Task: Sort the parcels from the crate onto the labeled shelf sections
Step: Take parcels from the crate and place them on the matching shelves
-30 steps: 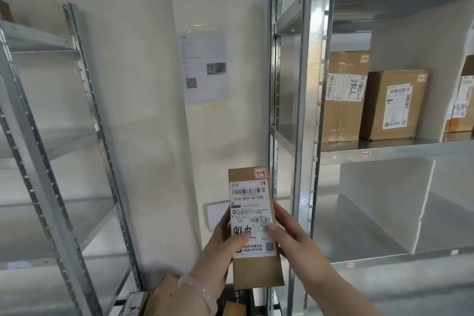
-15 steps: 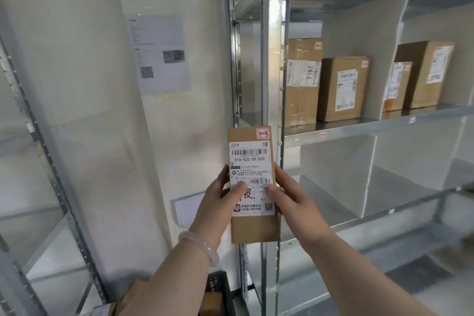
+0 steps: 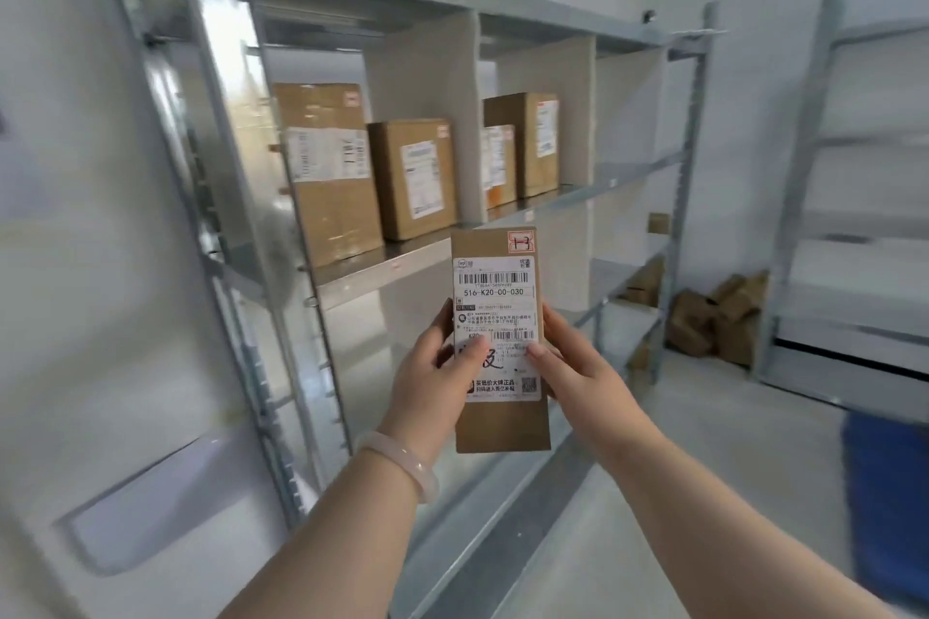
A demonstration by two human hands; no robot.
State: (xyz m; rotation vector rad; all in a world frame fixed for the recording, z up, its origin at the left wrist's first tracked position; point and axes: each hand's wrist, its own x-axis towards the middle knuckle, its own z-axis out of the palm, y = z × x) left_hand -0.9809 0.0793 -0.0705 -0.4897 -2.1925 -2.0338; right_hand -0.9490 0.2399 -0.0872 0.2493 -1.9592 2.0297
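Head view: upright parcel point(image 3: 500, 425) between left grip point(image 3: 432, 380) and right grip point(image 3: 578, 367).

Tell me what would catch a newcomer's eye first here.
A slim brown parcel with a white label is held upright at centre by the left hand and right hand. Behind it, four brown boxes stand on a metal shelf, two per divided section. Loose cardboard lies heaped on the floor at far right.

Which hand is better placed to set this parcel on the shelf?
Probably the right hand. It and the left hand both grip the parcel, but the shelf's free section lies up to the right, on its side.
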